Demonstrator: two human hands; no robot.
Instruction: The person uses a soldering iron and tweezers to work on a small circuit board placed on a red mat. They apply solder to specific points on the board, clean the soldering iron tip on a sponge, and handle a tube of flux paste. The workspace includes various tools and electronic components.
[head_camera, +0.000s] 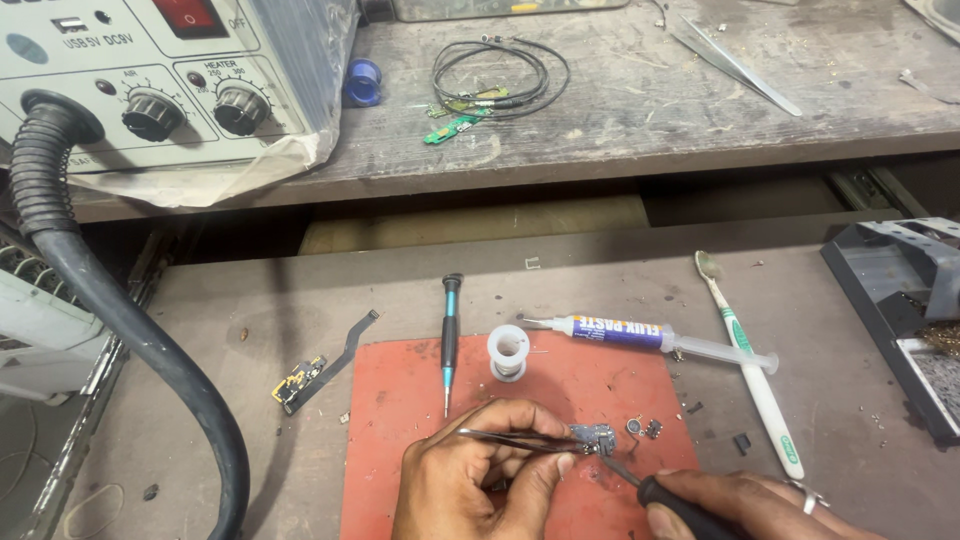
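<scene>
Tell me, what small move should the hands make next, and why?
Probably a slight lowering of the black-handled tool in the right hand onto the small board. The left hand pins the board on the red mat with tweezers, and the tip sits at its edge.

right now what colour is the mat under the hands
Red-orange; the mat shows best in the head view.

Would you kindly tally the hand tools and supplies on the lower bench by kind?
Tweezers, in the left hand: 1
Dark-handled tool, in the right hand: 1
Screwdriver: 1
Solder spool: 1
Syringe: 1
Toothbrush: 1
Total: 6
</scene>
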